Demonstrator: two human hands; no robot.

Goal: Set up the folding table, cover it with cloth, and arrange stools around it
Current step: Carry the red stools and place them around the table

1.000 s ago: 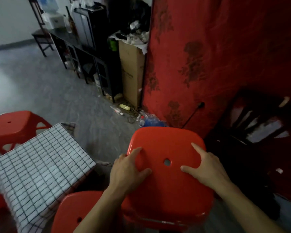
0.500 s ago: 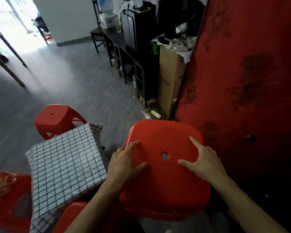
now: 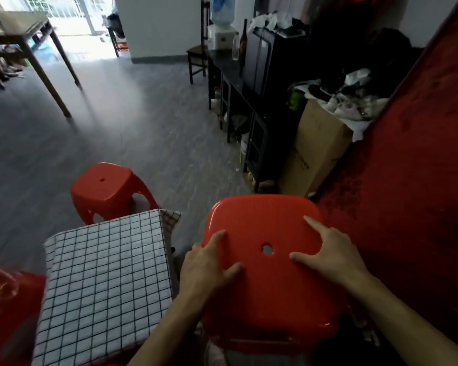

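Observation:
A red plastic stool (image 3: 270,223) with a round hole in its seat fills the lower middle, held up in front of me. My left hand (image 3: 206,268) grips its left edge, thumb on top of the seat. My right hand (image 3: 333,252) holds the right side, index finger and thumb spread over the seat. Just left of the stool stands the small table under a white black-checked cloth (image 3: 103,273). A second red stool (image 3: 103,186) stands on the floor beyond the table's far side.
A red patterned object (image 3: 8,299) lies at the lower left by the table. A tall red panel (image 3: 407,180) leans at the right, with a cardboard box (image 3: 317,146) and a black shelf unit (image 3: 249,101) behind. Grey floor stretches towards a wooden table (image 3: 24,35).
My view has swung left and up, away from the red panel. The stool stays in both hands with the same grip, and the covered table and far stool now sit further right.

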